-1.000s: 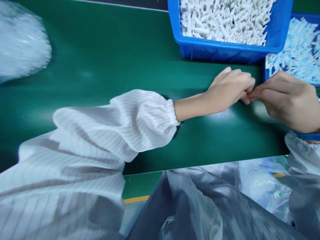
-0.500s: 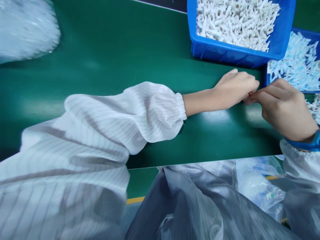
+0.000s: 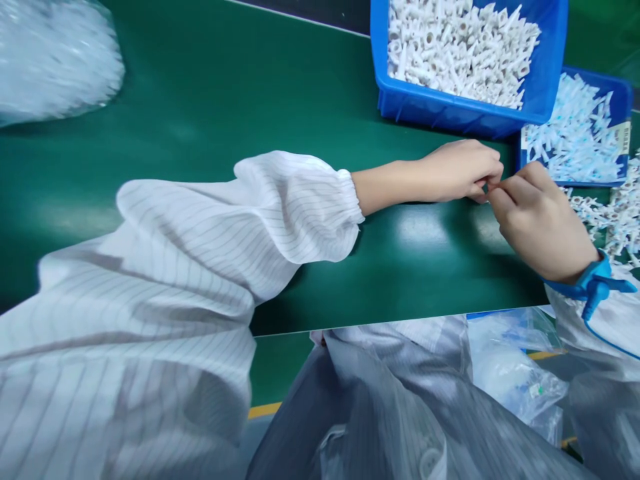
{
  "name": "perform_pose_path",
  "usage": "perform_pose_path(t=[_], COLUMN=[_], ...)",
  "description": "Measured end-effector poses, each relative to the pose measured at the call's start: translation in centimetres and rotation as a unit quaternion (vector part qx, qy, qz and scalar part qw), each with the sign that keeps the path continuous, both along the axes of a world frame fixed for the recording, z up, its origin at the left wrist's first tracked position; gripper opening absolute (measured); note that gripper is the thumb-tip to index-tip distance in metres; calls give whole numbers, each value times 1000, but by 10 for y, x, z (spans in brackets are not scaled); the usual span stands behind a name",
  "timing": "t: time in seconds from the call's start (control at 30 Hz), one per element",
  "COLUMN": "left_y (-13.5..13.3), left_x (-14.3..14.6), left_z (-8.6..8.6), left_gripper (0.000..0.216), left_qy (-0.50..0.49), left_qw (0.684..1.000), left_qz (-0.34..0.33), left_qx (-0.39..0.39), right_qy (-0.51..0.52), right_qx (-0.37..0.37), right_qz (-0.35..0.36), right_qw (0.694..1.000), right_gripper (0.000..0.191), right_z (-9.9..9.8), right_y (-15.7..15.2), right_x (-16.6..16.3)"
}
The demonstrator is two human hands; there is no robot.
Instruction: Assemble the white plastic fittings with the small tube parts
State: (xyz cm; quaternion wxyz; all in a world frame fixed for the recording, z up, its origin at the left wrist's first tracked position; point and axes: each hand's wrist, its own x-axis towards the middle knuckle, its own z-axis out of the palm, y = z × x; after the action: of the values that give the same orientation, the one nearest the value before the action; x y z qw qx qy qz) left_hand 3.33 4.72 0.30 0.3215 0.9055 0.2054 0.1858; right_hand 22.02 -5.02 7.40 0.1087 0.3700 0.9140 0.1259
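My left hand [image 3: 463,170] reaches across the green table with its fingers curled closed. Its fingertips meet those of my right hand [image 3: 545,220], which is closed in a pinch. Whatever lies between the fingertips is hidden or too small to name. Just behind the hands stands a deep blue bin [image 3: 450,110] holding many small white plastic parts [image 3: 460,50]. To its right is a shallower blue tray [image 3: 523,163] of white and light-blue slender pieces [image 3: 575,127]. A blue wrist strap [image 3: 590,283] with a cord is around my right wrist.
A clear plastic bag [image 3: 55,60] full of whitish pieces lies at the far left. Loose white parts [image 3: 625,213] are heaped on the green table [image 3: 200,100] at the right. Below the table's front edge, clear plastic bags [image 3: 515,373] show beside my lap.
Both hands have shifted slightly left in the picture, fingertips still together. The bin and tray also appear further left, and more of the loose parts and wrist strap shows.
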Motion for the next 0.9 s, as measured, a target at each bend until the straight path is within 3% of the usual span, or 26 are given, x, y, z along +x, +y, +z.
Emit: perform_pose_path(t=[0.2,0.4,0.9], left_y=[2,5,-1], left_x=[1,-2,-11], left_z=[-2,-5,1], left_gripper=[18,14,14], left_qy=[-10,-24,6], left_qw=[1000,1000,998], left_qz=[-5,-19,-15], left_qx=[0,3,-59], right_qy=[151,127,203], right_qx=[-26,-45,-144], right_qz=[51,31,-23], right_qw=[987,990,968], right_gripper=[28,31,33], right_z=[-5,-3,9], right_y=[13,23,21], right_x=[19,21,36])
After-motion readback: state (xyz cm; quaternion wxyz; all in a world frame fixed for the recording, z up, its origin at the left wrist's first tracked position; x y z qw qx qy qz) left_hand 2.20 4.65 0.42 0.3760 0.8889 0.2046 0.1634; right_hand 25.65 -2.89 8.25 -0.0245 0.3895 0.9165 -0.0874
